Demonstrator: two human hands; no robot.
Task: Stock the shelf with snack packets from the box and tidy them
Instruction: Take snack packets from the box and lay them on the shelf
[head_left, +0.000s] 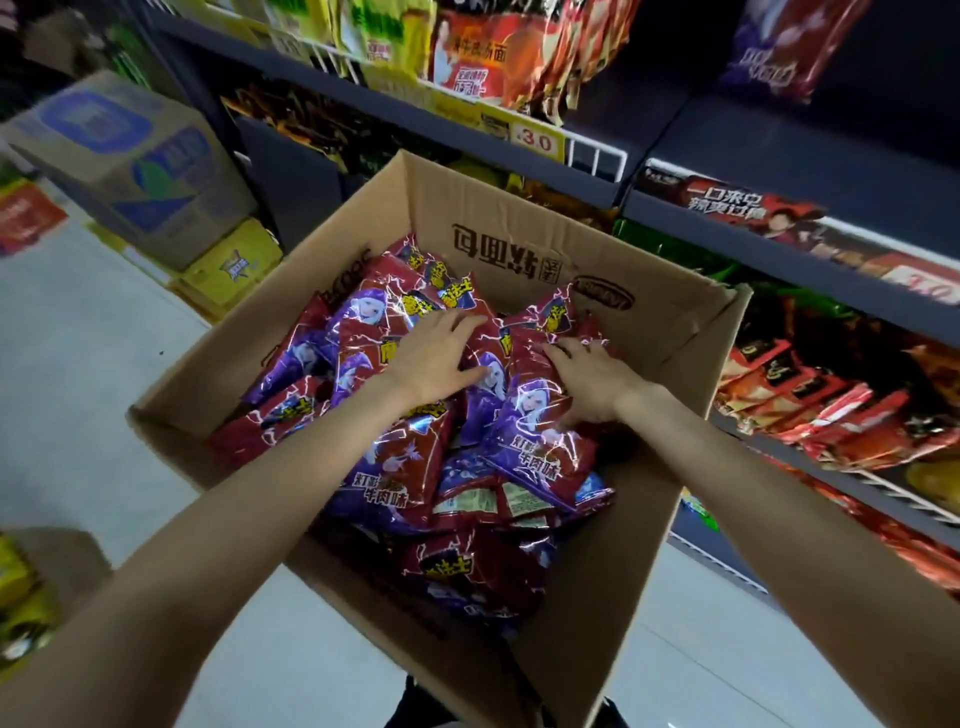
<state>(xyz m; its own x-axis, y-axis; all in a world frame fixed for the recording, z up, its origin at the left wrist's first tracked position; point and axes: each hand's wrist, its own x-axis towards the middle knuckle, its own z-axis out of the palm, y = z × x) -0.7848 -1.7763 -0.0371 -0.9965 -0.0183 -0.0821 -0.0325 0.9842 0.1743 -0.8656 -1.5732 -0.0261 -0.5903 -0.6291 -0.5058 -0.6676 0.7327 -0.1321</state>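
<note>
An open cardboard box (524, 239) stands on the floor in front of the shelves, filled with several red and purple snack packets (395, 467). My left hand (434, 358) lies flat on the packets near the box's middle, fingers spread and straight. My right hand (592, 376) rests on packets just to its right, fingers bent down onto a red packet (540, 441); whether it grips it is unclear. The dark shelf unit (779, 218) rises behind and to the right of the box, its tiers holding other packets.
Stacked cartons (135, 166) and a yellow box (234, 265) stand at the left by the shelf end. Red snack packets (831, 400) fill the lower right tier. A wire rail with a price tag (535, 140) edges the upper shelf. Pale floor tiles (78, 364) lie to the left.
</note>
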